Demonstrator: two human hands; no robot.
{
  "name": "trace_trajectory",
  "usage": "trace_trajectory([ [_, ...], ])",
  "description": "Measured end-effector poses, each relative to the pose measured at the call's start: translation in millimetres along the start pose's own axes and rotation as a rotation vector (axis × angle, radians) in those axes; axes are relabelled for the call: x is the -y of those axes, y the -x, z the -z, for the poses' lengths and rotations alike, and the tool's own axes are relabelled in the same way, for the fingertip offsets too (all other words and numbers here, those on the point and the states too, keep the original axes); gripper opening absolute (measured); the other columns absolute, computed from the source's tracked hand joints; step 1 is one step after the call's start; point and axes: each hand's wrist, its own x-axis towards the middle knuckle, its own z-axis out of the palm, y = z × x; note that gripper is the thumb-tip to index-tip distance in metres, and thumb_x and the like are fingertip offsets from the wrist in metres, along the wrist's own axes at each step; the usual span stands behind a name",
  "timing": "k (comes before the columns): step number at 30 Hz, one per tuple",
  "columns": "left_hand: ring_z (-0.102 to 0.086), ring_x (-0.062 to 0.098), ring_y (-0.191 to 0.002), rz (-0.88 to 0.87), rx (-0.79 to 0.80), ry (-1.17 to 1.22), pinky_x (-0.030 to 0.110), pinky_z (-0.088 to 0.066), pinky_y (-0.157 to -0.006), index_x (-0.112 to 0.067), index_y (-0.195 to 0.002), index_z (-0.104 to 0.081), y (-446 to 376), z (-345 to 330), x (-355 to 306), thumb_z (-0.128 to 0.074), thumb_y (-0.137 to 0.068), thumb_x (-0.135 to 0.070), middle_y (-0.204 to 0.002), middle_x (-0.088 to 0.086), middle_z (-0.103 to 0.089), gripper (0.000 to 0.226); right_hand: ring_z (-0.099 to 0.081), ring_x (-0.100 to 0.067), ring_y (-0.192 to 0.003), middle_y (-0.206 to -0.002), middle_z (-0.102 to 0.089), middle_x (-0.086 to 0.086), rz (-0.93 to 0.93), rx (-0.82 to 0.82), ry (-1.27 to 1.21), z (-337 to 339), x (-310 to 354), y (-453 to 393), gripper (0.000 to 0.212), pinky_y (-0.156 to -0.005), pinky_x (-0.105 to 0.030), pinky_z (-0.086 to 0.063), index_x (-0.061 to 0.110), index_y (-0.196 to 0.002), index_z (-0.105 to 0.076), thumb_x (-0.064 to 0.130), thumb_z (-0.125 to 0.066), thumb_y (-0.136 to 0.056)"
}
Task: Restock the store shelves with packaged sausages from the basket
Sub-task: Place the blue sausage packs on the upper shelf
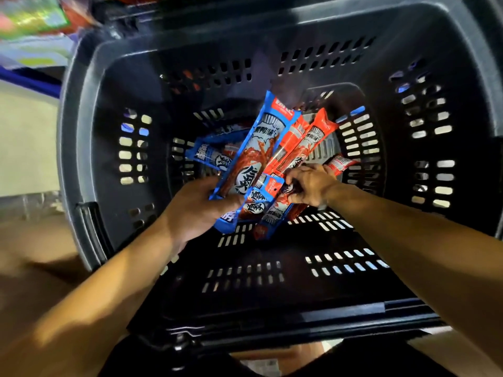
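- My left hand [194, 206] grips a fan of blue sausage packs [255, 148] inside the dark plastic basket [114, 85].
- My right hand [310, 186] pinches among the orange-red sausage packs [313, 137] just beside them.
- One more blue pack [209, 153] lies on the basket floor.

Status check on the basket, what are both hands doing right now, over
Left hand grips a fan of blue sausage packs. Right hand pinches red packs. Both inside the basket; more packs on its floor. Nothing blocking.

The colourful packaged goods [30, 17] at top left are blurred beyond reading, and the dark slotted plastic basket's [81, 148] right wall is cut off by the edge.
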Motion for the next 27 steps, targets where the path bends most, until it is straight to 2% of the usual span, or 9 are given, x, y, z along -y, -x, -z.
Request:
trace_trajectory([
  [3,-0.071,0.012,-0.095,0.007,0.004,-0.016,0.044,-0.051,-0.098,-0.023,-0.103,-0.074,0,1,1,-0.075,-0.083,-0.033,-0.099,-0.007,-0.076,0.022,-0.029,-0.024,-0.128,-0.146,-0.04,0.004,0.034,0.087,0.005,5,7,-1,0.064,-0.106,-0.05,-0.038,0.042,-0.134,-0.043,0.051,-0.072,-0.077],
  [5,-0.072,0.009,-0.091,0.002,-0.005,-0.006,0.038,-0.054,-0.093,-0.023,-0.103,-0.075,0,1,1,-0.073,-0.085,-0.029,-0.097,-0.008,-0.076,0.019,-0.024,-0.026,-0.133,-0.154,-0.025,0.007,0.046,0.14,0.064,9,12,1,0.075,-0.101,-0.048,-0.046,0.049,-0.143,-0.035,0.051,-0.071,-0.078],
  [8,-0.072,0.009,-0.091,-0.003,-0.009,0.024,0.036,-0.054,-0.09,-0.023,-0.103,-0.075,0,1,1,-0.073,-0.085,-0.026,-0.097,-0.009,-0.076,0.019,-0.027,-0.023,-0.128,-0.144,-0.034,0.006,0.08,0.182,0.19,11,14,6,0.06,-0.102,-0.045,-0.041,0.042,-0.137,-0.049,0.05,-0.07,-0.081],
  [11,-0.072,0.012,-0.093,-0.006,-0.006,0.04,0.041,-0.053,-0.094,-0.024,-0.106,-0.074,2,1,2,-0.073,-0.085,-0.028,-0.1,-0.008,-0.076,0.022,-0.043,-0.02,-0.116,-0.126,-0.051,0.002,0.051,0.218,0.2,10,9,16,0.045,-0.098,-0.034,-0.041,0.028,-0.124,-0.057,0.036,-0.074,-0.083],
  [13,-0.072,0.012,-0.094,-0.01,-0.016,0.027,0.042,-0.054,-0.094,-0.024,-0.106,-0.073,3,0,2,-0.073,-0.085,-0.029,-0.1,-0.007,-0.076,0.022,-0.057,-0.022,-0.109,-0.123,-0.059,-0.004,-0.004,0.295,0.138,11,5,27,0.053,-0.089,-0.03,-0.047,0.02,-0.13,-0.051,0.027,-0.075,-0.084],
  [16,-0.073,0.009,-0.087,-0.023,-0.056,0.03,0.035,-0.056,-0.087,-0.024,-0.104,-0.074,3,-1,1,-0.074,-0.083,-0.03,-0.096,-0.009,-0.076,0.021,-0.055,-0.025,-0.119,-0.132,-0.056,-0.005,-0.059,0.323,-0.014,25,-1,45,0.069,-0.098,-0.035,-0.045,0.016,-0.139,-0.041,0.029,-0.078,-0.082],
  [20,-0.073,0.015,-0.09,-0.041,-0.095,0.052,0.04,-0.054,-0.092,-0.022,-0.104,-0.074,5,-2,-2,-0.074,-0.084,-0.029,-0.097,-0.005,-0.077,0.021,-0.06,-0.021,-0.108,-0.114,-0.064,0.0,-0.029,0.134,-0.167,52,2,64,0.046,-0.094,-0.03,-0.045,0.017,-0.116,-0.055,0.037,-0.077,-0.081],
  [23,-0.072,0.02,-0.093,-0.091,-0.125,0.101,0.044,-0.054,-0.093,-0.02,-0.103,-0.074,12,-6,-8,-0.076,-0.08,-0.03,-0.097,0.0,-0.077,0.025,-0.062,-0.023,-0.108,-0.115,-0.067,-0.003,-0.038,-0.121,-0.2,66,5,84,0.059,-0.098,-0.033,-0.047,0.015,-0.125,-0.058,0.051,-0.073,-0.08],
  [27,-0.07,0.004,-0.085,-0.195,-0.135,0.103,0.024,-0.054,-0.074,-0.027,-0.092,-0.075,26,-13,-18,-0.073,-0.084,-0.028,-0.09,-0.01,-0.076,0.008,-0.065,-0.025,-0.102,-0.109,-0.069,-0.004,-0.017,-0.352,-0.503,59,11,114,0.047,-0.091,-0.035,-0.05,0.016,-0.118,-0.058,0.043,-0.073,-0.082],
])
